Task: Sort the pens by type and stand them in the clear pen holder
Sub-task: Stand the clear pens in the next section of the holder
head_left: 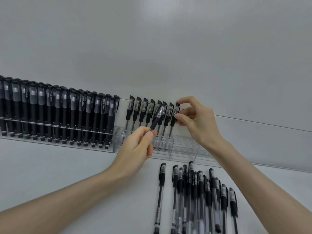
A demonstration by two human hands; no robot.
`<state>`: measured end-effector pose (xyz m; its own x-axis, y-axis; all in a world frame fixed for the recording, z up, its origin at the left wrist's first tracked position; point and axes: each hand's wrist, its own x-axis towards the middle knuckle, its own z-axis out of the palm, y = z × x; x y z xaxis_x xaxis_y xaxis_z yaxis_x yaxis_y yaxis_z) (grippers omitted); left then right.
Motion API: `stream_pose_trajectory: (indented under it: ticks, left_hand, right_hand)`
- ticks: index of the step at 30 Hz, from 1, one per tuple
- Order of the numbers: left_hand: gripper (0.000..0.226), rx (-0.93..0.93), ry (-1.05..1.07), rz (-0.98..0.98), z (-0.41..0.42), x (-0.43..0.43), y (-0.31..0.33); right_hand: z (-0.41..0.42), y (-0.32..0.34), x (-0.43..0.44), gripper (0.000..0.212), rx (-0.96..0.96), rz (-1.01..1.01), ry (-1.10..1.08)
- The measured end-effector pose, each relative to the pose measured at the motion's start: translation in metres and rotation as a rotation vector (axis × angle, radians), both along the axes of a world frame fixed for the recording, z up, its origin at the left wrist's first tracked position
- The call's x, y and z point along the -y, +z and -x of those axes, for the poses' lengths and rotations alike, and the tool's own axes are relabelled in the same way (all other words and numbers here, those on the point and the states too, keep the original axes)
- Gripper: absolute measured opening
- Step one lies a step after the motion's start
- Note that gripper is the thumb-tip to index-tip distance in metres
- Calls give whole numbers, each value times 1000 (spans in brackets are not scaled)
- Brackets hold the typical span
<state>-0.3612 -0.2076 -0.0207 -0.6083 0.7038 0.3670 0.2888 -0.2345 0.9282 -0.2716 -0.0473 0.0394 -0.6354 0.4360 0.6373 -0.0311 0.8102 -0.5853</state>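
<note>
The right hand (197, 119) pinches the end pen (173, 119) of the short row standing in the clear pen holder (184, 147) at the back of the worktop (84, 166). The left hand (135, 149) pinches a matching tilted pen (157, 118) by its barrel, just in front of that row. It should seat best brought upright over the next free hole and lowered straight while the right hand steadies its neighbour.

bare left hand (136, 149), bare right hand (197, 120)
</note>
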Motion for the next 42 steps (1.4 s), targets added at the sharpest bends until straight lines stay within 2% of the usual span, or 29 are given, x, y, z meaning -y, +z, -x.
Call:
stream_pose_trajectory:
  ticks: [7,10,14,18,20,21,23,25,27,29,34,42]
  left_hand:
    - [15,27,-71,36,-6,3,0]
    - [18,56,-92,26,-8,2,-1]
    - [15,-3,-161,13,-18,2,-2]
    - [16,39,-150,22,-19,2,-2]
    - [16,25,-126,33,-18,2,-2]
    - [15,-56,-94,40,-17,2,-4]
    - [14,-380,33,66,-11,1,-9]
    - [29,-792,196,110,-1,0,-15]
    - [42,-1057,270,175,6,-2,-20]
    - [46,-1143,274,248,8,-3,-23]
    - [51,-1221,276,327,9,-5,-28]
    - [51,-1257,318,320,10,-7,-29]
  right_hand:
    - [-8,-5,4,26,1,-73,-80]
    - [-17,-6,21,17,-46,88,22]
    - [-22,-13,37,27,-101,355,194]
    - [-25,-13,40,33,-115,457,255]
    - [-26,-13,41,36,-100,442,266]
    - [-27,-11,40,37,-104,420,255]
    - [-29,-4,35,39,-146,364,205]
    - [-33,4,27,39,-229,301,135]
    - [-34,11,21,38,-309,226,63]
    - [-33,14,16,39,-351,166,28]
    - [-22,9,7,41,-355,108,-10]
    - [-12,-9,-1,44,-180,18,-48]
